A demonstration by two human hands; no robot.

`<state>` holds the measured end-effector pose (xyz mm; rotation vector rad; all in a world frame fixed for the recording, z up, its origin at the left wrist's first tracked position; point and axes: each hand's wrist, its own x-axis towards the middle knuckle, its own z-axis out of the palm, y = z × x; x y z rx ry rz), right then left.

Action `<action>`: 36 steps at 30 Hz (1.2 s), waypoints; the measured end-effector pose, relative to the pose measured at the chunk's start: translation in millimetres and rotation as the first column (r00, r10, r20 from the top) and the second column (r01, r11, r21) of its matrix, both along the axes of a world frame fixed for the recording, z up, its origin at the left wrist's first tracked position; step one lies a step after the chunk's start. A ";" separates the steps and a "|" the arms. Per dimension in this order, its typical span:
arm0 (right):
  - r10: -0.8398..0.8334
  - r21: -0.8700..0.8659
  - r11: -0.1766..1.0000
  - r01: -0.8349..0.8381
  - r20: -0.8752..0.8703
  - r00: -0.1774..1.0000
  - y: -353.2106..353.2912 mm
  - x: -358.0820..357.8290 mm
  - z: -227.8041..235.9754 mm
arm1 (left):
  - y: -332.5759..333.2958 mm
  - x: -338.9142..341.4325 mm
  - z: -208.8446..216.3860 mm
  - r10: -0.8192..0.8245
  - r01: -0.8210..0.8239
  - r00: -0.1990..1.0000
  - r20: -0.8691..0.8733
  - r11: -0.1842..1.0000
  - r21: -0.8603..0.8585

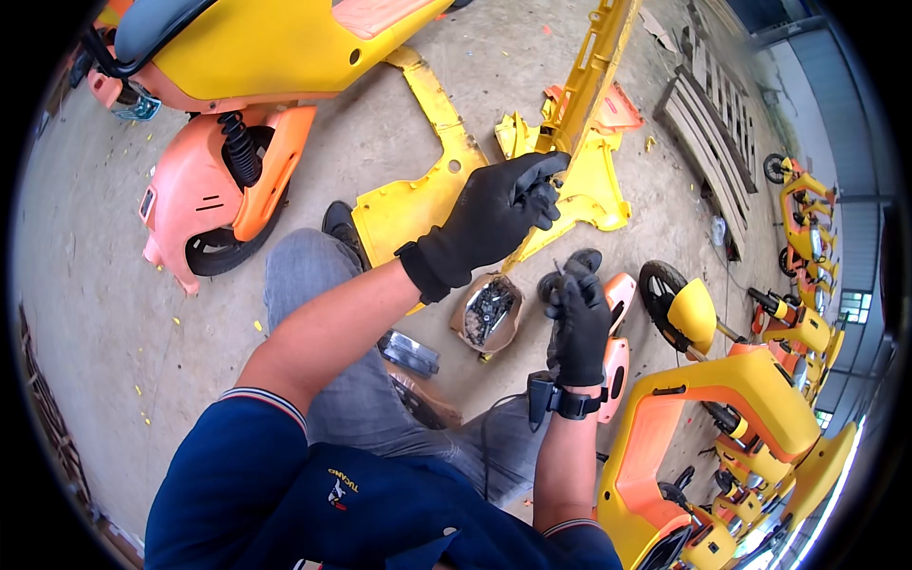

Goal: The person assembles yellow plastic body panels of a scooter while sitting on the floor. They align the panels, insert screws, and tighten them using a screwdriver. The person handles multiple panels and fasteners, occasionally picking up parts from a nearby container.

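Observation:
My left hand [489,217], in a black glove, is closed at a long yellow plastic panel [594,71] that stands up from the floor in front of me. Its fingers curl over the panel's edge. Lower and to the right, my right hand [581,323], also gloved in black, has its fingers pinched together. A thin dark tip [559,270] shows above those fingers, too small to name. On the floor between my legs, near both hands, sits an open cardboard box [463,328] with loose screws and small metal parts [490,309].
Yellow panels [404,204] lie ahead of my feet. A yellow and orange scooter [247,57] stands at the far left; another yellow scooter body [655,408] is close by my right arm. Wooden pallets [708,142] lie at far right, with several scooters [807,228] beyond.

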<state>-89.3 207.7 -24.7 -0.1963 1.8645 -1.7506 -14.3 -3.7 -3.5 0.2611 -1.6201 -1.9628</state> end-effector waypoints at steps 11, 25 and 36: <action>0.085 0.025 0.996 -0.090 -0.638 0.765 -59.6 20.9 97.5 | -2.3 -1.4 -0.1 0.053 -0.052 0.998 -0.032 0.998 0.032; 0.280 0.268 0.960 -0.081 -0.921 0.271 -81.1 7.5 92.8 | -1.7 -1.8 -4.9 0.045 -0.044 0.998 -0.044 0.999 0.029; 0.337 0.329 0.941 -0.076 -0.925 0.177 -82.7 4.5 98.6 | -1.8 -1.1 -5.0 0.035 -0.035 0.999 -0.026 0.999 0.023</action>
